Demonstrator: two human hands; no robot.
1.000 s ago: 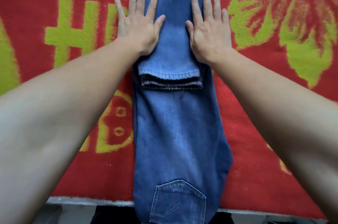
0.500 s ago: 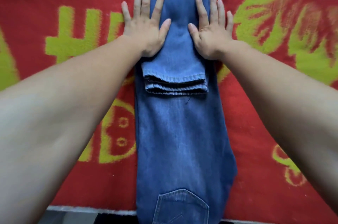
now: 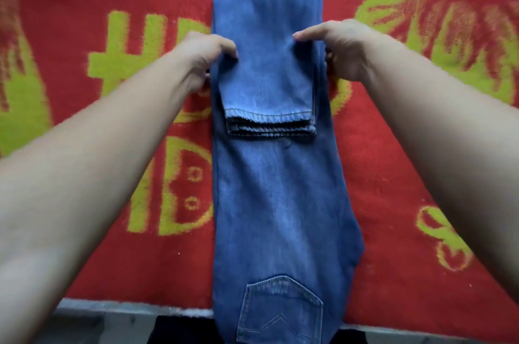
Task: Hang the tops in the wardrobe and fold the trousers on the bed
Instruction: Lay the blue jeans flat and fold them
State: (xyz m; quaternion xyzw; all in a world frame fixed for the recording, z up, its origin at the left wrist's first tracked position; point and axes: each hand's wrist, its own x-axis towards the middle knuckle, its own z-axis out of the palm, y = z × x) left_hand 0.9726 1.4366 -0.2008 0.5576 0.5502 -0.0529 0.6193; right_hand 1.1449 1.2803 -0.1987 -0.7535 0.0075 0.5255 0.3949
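Head view, the only view. Flat on red fleecy bed blanket with yellow-green pattern (image 3: 421,147): faded blue denim trousers (image 3: 280,189), long axis straight away from the body, back pocket (image 3: 280,310) nearest at the bed edge, fold line farthest. Leg part doubled back on top, stitched hems (image 3: 269,119) facing the body, nearer than the fingers. At left side edge of doubled part: left hand (image 3: 202,57); at right side edge: right hand (image 3: 348,48); level with each other, equally near. Fingers (image 3: 227,48) of both curled, pinching the cloth edges; how many layers caught, cannot tell. Likely mid-fold. Next fold probably toward the body along the long axis: fold line beyond fingertips, pocket end behind wrists. Risk: hems slipping askew.
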